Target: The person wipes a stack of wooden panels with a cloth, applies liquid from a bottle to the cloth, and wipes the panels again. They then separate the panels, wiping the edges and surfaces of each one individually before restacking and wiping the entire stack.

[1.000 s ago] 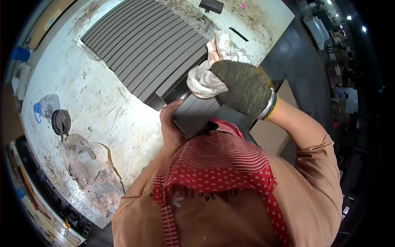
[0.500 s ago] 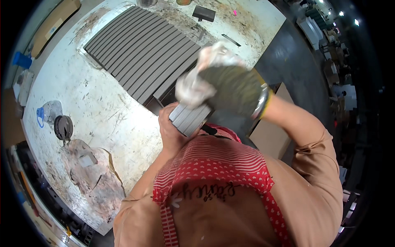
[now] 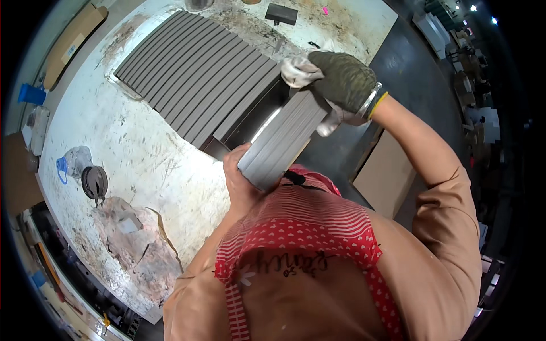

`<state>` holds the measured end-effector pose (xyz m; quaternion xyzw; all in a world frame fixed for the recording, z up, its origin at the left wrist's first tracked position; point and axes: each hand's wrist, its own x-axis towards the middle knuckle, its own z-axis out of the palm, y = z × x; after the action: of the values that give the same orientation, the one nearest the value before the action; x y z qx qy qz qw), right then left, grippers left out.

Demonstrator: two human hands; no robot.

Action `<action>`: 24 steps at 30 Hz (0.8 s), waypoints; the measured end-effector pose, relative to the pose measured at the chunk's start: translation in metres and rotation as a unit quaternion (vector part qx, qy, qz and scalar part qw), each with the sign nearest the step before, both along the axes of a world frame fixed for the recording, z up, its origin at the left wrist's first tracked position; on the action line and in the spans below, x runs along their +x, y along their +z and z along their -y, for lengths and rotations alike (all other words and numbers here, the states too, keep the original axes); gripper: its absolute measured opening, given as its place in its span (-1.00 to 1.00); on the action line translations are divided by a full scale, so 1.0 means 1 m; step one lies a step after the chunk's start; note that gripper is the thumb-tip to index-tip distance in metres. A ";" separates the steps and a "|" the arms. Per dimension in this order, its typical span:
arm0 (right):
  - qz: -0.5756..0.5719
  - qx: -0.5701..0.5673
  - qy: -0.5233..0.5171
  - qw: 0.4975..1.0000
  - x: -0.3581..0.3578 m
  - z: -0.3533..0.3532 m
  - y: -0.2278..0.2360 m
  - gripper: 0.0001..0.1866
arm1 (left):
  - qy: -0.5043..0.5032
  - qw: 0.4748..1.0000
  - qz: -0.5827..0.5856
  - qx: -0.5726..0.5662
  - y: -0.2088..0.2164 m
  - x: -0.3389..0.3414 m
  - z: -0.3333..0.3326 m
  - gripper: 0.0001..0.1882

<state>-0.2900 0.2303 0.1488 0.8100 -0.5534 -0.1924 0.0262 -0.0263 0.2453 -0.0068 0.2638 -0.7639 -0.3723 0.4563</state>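
Note:
My bare left hand [image 3: 238,175] grips the near end of a grey block with lines running along its face [image 3: 287,139]; it looks like a stack of flat pieces. The block is held tilted, close to my apron, at the table's edge. My right hand [image 3: 346,82], in a dark green glove, is closed on a crumpled whitish rag [image 3: 300,72] at the block's far end. Some of the rag hangs below the glove. Beyond the block, a row of overlapping flat grey pieces [image 3: 193,77] lies on the table.
On the stained white table [image 3: 170,170] are a clear plastic bottle [image 3: 77,154], a dark round tin [image 3: 95,181], a soiled cloth [image 3: 136,238] and a black box [image 3: 281,13]. Cardboard [image 3: 387,170] stands right of the table, and a long carton [image 3: 71,48] lies far left.
My right hand has moved with the rag away from my body to the block's far end, uncovering more of its lined face. My left hand keeps its hold.

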 end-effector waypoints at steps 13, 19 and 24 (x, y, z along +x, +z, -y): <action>0.156 -0.218 0.004 0.963 0.034 -0.018 -0.032 -0.57 | 0.035 0.994 -0.033 0.101 -0.044 -0.001 0.004 -0.16; 0.414 0.192 -0.188 0.870 0.019 0.013 -0.027 -0.53 | 0.027 0.999 -0.016 -0.017 -0.002 -0.003 0.008 -0.13; 0.336 -0.052 0.011 0.940 0.002 -0.005 -0.044 -0.48 | 0.039 0.999 -0.011 -0.026 0.003 -0.004 0.004 -0.11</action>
<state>-0.2878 0.2351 0.1046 0.8312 -0.5301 0.1201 -0.1172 -0.0302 0.2413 -0.0034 0.2774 -0.7575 -0.3369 0.4856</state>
